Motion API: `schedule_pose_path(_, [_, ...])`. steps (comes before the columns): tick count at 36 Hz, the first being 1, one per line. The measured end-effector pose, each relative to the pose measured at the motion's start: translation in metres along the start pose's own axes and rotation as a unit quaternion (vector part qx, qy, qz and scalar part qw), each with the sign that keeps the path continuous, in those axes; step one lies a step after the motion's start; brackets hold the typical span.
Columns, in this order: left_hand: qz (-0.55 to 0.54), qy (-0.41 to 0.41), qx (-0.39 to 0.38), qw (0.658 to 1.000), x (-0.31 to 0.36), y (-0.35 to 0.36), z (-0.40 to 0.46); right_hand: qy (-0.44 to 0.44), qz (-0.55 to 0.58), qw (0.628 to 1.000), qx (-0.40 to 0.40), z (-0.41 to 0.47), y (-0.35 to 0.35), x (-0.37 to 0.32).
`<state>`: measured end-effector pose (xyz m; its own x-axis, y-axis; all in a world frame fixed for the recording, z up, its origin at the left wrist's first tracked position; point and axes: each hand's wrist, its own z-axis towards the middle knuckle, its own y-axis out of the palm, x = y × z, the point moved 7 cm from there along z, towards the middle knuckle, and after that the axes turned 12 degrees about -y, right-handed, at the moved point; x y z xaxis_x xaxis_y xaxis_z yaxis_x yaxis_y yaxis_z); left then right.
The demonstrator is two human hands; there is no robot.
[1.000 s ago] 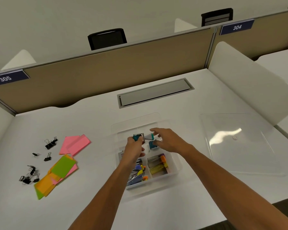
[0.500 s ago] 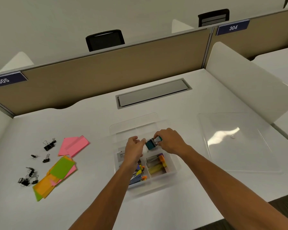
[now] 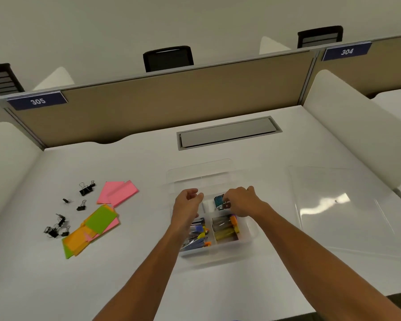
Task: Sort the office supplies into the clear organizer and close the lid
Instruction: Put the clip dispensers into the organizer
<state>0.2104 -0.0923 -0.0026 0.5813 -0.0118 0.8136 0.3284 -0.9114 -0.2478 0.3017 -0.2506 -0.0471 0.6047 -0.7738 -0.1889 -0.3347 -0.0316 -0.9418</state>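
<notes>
White desk [image 3: 130, 286], tan partition [image 3: 162, 105] tagged 305; right hand [image 3: 243, 201] pinches teal box [image 3: 218, 200], left hand [image 3: 187, 205] loosely curled, empty.

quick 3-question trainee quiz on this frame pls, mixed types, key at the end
1. True or false: the clear lid is already on the organizer.
2. Which hand is at the small teal boxes? A) left hand B) right hand
3. Fill in: the black binder clips lie on the desk to the ____ of the sticky notes.

Key: 1 false, it lies on the desk right of the organizer; 2 B; 3 left.
</notes>
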Motion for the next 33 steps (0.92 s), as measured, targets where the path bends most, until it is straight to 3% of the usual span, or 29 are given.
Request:
schedule_pose_path(7, [-0.012, 0.000, 0.017, 1.000, -0.006, -0.020, -0.009, -0.022, 0.039, 0.998, 0.050, 0.000, -0.011, -0.019])
schedule_pose_path(16, [-0.029, 0.002, 0.033, 0.999, -0.014, -0.044, -0.023, -0.077, 0.180, 0.972, 0.134, 0.006, -0.028, -0.066])
schedule_pose_path(33, [-0.079, -0.013, 0.117, 0.990, -0.055, -0.126, -0.043, -0.199, 0.241, 0.945, 0.096, 0.021, -0.018, -0.167])
